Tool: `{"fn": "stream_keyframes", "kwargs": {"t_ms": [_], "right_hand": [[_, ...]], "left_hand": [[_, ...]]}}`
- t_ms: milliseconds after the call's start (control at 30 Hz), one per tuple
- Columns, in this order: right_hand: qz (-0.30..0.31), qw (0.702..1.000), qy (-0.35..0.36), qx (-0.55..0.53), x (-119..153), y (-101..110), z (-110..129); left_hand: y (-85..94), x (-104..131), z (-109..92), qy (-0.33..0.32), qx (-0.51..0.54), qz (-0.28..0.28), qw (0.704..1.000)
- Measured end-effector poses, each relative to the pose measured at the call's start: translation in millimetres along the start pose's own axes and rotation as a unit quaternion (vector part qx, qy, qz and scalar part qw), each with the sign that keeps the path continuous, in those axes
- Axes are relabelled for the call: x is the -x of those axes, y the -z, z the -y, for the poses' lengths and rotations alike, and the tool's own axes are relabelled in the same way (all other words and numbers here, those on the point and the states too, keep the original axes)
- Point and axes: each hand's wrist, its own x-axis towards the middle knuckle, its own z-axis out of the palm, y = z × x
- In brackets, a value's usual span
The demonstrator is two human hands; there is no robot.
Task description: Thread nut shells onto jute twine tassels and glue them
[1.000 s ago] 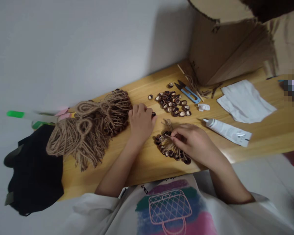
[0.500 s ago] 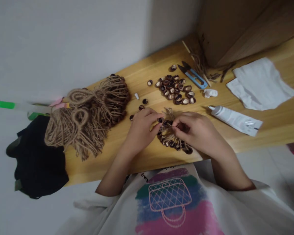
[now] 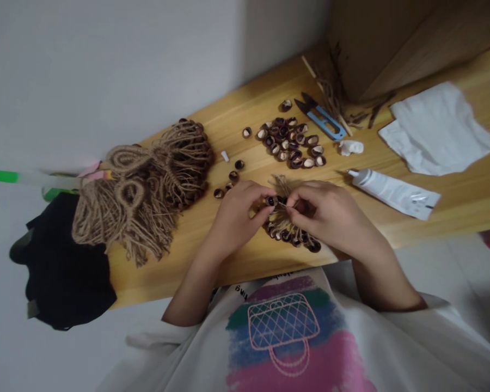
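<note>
Between the thumb and forefinger of my left hand (image 3: 242, 212) is a small dark nutshell half (image 3: 271, 201), so that hand is closed. My right hand (image 3: 324, 212) is closed too, pinching the end of a jute cord (image 3: 282, 204) right beside the shell. Below both hands lies a jute cord bundle (image 3: 288, 226) with dark shells on its strand ends, partly covered by my fingers. A pile of loose shell halves (image 3: 289, 141) sits just beyond my hands. A few more loose shells (image 3: 233, 175) lie near my left knuckles.
Finished-looking jute bundles (image 3: 147, 190) lie at the left, beside a black cloth item (image 3: 67, 267). Blue thread snips (image 3: 320, 117), a white cap-like piece (image 3: 350, 147), a glue tube (image 3: 396, 191) and white tissue (image 3: 443, 130) are to the right. A brown box (image 3: 392, 49) stands behind.
The shell in my left fingers has come closer to my right fingertips, against the cord end. Both hands otherwise stay in place; the view has shifted slightly.
</note>
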Motion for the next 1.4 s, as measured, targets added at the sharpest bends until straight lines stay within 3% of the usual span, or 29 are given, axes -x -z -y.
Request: {"fn": "stream_keyframes", "kwargs": {"t_ms": [833, 1200, 1400], "right_hand": [[0.051, 0.994, -0.075, 0.054, -4, 1, 13], [0.086, 0.990, -0.078, 0.083, -8, 6, 16], [0.120, 0.979, -0.131, 0.098, -13, 7, 23]], "left_hand": [[-3.6, 6, 0, 0.025, 0.066, -0.021, 0.997], [-5.6, 5, 2, -0.010, 0.035, -0.030, 0.999], [-5.3, 3, 3, -0.037, 0.022, -0.038, 0.998]]}}
